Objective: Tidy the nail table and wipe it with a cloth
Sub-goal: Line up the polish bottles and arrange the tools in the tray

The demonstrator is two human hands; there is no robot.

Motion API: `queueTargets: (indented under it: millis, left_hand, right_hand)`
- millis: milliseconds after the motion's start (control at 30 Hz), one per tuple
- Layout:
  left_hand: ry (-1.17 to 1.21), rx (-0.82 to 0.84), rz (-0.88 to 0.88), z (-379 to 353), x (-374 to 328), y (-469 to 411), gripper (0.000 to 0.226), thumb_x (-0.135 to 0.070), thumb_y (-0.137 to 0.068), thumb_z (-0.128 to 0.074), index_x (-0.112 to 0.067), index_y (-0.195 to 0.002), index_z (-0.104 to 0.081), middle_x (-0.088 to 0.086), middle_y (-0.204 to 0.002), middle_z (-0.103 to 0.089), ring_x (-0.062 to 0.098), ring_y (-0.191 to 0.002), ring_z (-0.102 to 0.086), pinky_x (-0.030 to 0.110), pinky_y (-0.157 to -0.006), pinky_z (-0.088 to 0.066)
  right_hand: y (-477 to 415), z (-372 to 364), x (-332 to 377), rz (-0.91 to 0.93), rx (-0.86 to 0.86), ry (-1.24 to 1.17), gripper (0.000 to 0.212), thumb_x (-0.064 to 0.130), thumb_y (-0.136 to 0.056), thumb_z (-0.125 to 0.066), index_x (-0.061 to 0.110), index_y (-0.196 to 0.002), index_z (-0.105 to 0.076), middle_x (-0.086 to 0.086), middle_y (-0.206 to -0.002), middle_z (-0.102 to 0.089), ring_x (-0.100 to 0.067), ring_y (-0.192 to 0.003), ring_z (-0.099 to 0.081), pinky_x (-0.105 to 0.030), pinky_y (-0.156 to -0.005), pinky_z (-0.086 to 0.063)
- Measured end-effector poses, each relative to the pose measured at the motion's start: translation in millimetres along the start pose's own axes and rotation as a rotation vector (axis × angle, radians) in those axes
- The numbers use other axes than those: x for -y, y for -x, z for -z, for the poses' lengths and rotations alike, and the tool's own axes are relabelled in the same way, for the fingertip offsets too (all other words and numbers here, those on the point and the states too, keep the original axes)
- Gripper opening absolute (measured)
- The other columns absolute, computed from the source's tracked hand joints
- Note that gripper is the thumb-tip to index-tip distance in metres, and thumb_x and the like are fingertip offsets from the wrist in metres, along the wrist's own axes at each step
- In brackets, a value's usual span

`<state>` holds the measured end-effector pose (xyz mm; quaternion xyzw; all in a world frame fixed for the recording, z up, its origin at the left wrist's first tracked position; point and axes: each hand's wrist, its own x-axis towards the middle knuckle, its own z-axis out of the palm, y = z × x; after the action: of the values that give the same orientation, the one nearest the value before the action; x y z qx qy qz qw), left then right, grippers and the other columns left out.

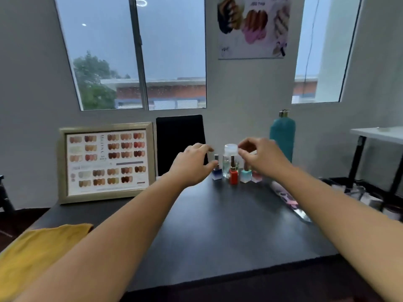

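Observation:
A dark nail table (218, 225) carries a row of small polish bottles at its far edge: a blue one (216, 172), a red one (233, 174), a turquoise one (246, 174) and a pink one (256, 177). A clear bottle with a white cap (229, 155) stands behind them. My left hand (193, 163) hovers beside the blue bottle, thumb close to its neck, fingers apart. My right hand (260, 156) is above the turquoise and pink bottles, fingers curled near the white cap; whether it grips anything is unclear. A yellow cloth (41, 247) lies at the table's near left.
A framed nail colour chart (106, 162) leans at the far left of the table. A tall teal pump bottle (283, 136) stands at the far right. A clear pouch with pink tools (290, 201) lies by the right edge. A black chair back (181, 142) is behind the table.

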<state>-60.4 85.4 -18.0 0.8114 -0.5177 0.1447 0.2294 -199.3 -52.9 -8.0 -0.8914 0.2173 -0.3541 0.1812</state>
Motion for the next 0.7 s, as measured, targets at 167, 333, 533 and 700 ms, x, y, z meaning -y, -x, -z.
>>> queueTargets:
  millis: [167,333,533,700]
  left_hand:
    - [0.033,0.027,-0.029,-31.7,-31.8,-61.4,0.047,-0.043,-0.086,-0.053,-0.022,-0.128,-0.048,0.003,-0.132,-0.051,0.023,-0.121,-0.048,0.041,-0.099,-0.042]
    - [0.045,0.084,-0.055,-60.0,-51.3,-123.9,0.053,-0.043,-0.085,-0.057,-0.020,-0.131,-0.045,0.005,-0.137,-0.048,0.024,-0.125,-0.045,0.042,-0.103,-0.040]
    - [-0.067,0.377,-0.096,-94.6,-62.4,-196.2,0.064,-0.041,-0.086,-0.060,-0.016,-0.139,-0.036,0.008,-0.143,-0.044,0.026,-0.128,-0.044,0.036,-0.106,-0.033]
    - [-0.107,0.525,-0.143,-106.0,-67.5,-222.0,0.056,-0.034,-0.083,-0.065,-0.019,-0.134,-0.047,0.005,-0.138,-0.050,0.024,-0.124,-0.048,0.034,-0.103,-0.034]
  right_hand:
    - [-32.8,46.9,-63.6,-0.067,-0.152,0.089,0.018,0.022,-0.087,-0.063,0.014,-0.101,-0.070,-0.004,-0.100,-0.071,-0.008,-0.080,-0.055,-0.016,-0.071,-0.038]
    - [-75.2,67.4,-123.4,-0.257,-0.283,0.033,0.027,0.024,-0.083,-0.067,0.012,-0.107,-0.067,-0.009,-0.108,-0.069,-0.014,-0.085,-0.055,-0.023,-0.077,-0.041]
    - [-108.0,54.9,-181.1,-0.455,-0.064,-0.161,0.092,0.037,-0.072,-0.078,0.017,-0.146,-0.026,-0.011,-0.146,-0.039,-0.030,-0.126,-0.045,-0.041,-0.097,-0.041]
    - [-119.6,39.8,-200.8,-0.479,0.067,-0.378,0.088,0.030,-0.066,-0.084,0.024,-0.136,-0.030,-0.005,-0.130,-0.049,-0.023,-0.106,-0.052,-0.033,-0.065,-0.050]
